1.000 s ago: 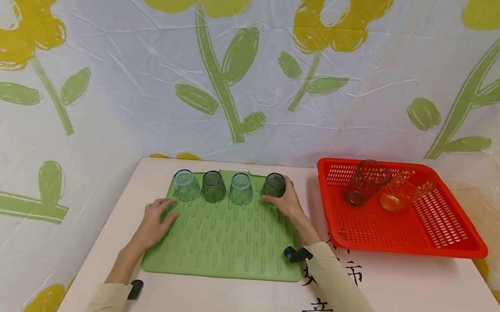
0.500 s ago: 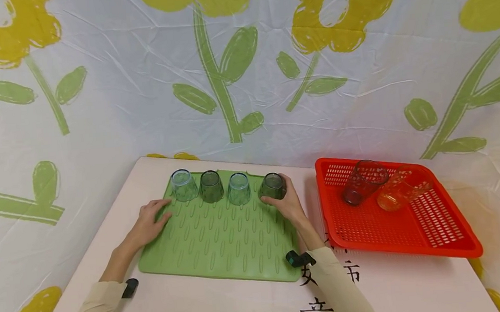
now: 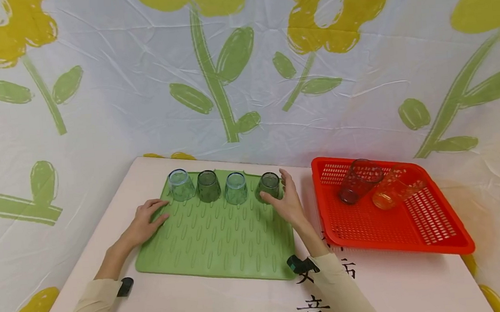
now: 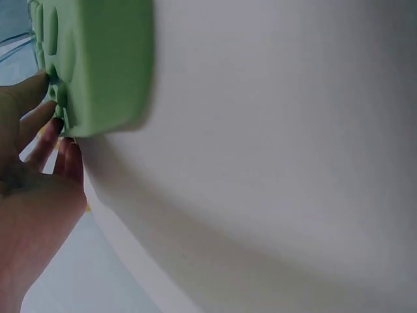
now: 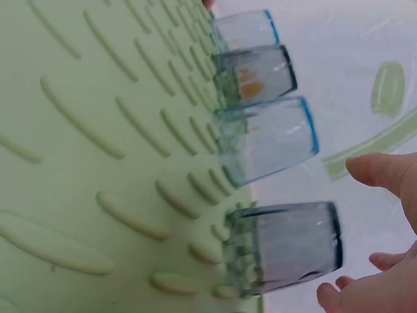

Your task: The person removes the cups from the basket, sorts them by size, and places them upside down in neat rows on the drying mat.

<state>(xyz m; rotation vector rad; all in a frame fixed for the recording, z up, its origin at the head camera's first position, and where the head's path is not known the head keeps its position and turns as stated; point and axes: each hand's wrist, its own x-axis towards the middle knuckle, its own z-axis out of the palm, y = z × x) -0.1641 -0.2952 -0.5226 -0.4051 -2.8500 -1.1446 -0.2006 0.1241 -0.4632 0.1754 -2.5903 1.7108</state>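
Along the back of a green ribbed drying mat (image 3: 221, 241) stand upside-down glasses in a row: a pale blue glass (image 3: 181, 187), a dark grey glass (image 3: 209, 188), a second blue glass (image 3: 236, 191) and, after a wider gap, another dark grey glass (image 3: 269, 184) at the right end. My right hand (image 3: 287, 206) is spread around that last one; in the right wrist view its thumb and fingers (image 5: 378, 171) stand apart from the glass. At the mat's left edge my left hand (image 3: 146, 225) rests with fingers loosely extended, fingertips right at the ribs.
Right of the mat sits a red plastic basket (image 3: 370, 222). Inside it lean a dark-tinted tumbler (image 3: 358, 182) and a clear tumbler (image 3: 391, 195). A flower-printed cloth (image 3: 140, 110) hangs behind the pale table (image 3: 200, 307).
My right hand's fingers have loosened from the rightmost grey glass and spread away from it. The glass stays on the mat. The whole view has drifted slightly; the left hand keeps its place.
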